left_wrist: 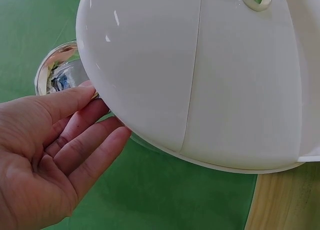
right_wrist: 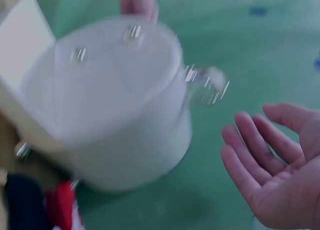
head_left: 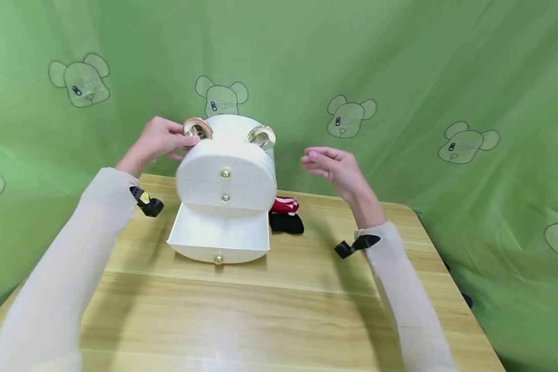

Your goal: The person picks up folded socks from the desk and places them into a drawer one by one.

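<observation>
A white rounded drawer box (head_left: 225, 160) stands upright on the table, two shiny gold round knobs on its top like eyes. Its lowest drawer (head_left: 220, 225) is pulled out, and the part of its inside that shows is bare. At the box's upper left, my left hand (head_left: 160, 139) grips its edge by the left gold knob (left_wrist: 62, 72). The thumb lies at the knob's base while the other fingertips go behind the box's edge. Off to the right, my right hand (head_left: 332, 168) hangs in the air with loosely bent fingers, apart from the right gold knob (head_left: 262, 138).
Beside the box on its right lie a red-and-white striped cloth item (head_left: 285, 205) and a black cloth item (head_left: 287, 223). A green curtain (head_left: 288, 62) with bear drawings hangs behind the wooden table (head_left: 223, 320). The right wrist view is blurred.
</observation>
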The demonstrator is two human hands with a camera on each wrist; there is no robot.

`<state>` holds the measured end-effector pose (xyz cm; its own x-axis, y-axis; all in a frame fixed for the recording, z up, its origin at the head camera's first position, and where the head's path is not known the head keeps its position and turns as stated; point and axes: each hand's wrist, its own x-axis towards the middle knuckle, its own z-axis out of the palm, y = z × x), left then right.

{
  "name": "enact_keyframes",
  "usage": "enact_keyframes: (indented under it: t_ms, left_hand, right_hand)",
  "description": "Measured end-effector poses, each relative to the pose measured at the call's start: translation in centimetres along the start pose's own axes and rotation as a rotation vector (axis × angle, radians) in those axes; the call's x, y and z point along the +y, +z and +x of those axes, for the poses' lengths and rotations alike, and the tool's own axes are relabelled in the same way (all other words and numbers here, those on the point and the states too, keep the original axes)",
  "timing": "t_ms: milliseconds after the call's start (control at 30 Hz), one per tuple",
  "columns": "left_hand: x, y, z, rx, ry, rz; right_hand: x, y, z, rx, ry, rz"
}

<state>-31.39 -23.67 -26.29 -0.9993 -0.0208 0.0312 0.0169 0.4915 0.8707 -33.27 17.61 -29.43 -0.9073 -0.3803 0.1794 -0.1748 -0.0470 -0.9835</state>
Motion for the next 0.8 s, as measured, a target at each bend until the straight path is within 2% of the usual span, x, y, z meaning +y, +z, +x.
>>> enact_keyframes:
  t_ms: [133, 300, 500, 800]
  left_hand:
    - [-0.3, 0.0, 0.0, 0.0, 0.0, 0.011]
    - [-0.3, 0.4, 0.4, -0.018, 0.005, 0.02]
    - [-0.1, 0.1, 0.5, -0.001, 0.003, 0.008]
    - [-0.3, -0.2, 0.5, -0.014, -0.007, 0.009]
  right_hand:
    - [3.4, -1.4, 2.3, 0.116, 0.175, -0.045]
    - [7.4, -3.1, 3.7, 0.161, 0.367, -0.123]
    - [10.6, -3.5, 4.8, 0.133, 0.463, -0.131]
    - [12.9, -3.3, 5.6, 0.098, 0.598, -0.122]
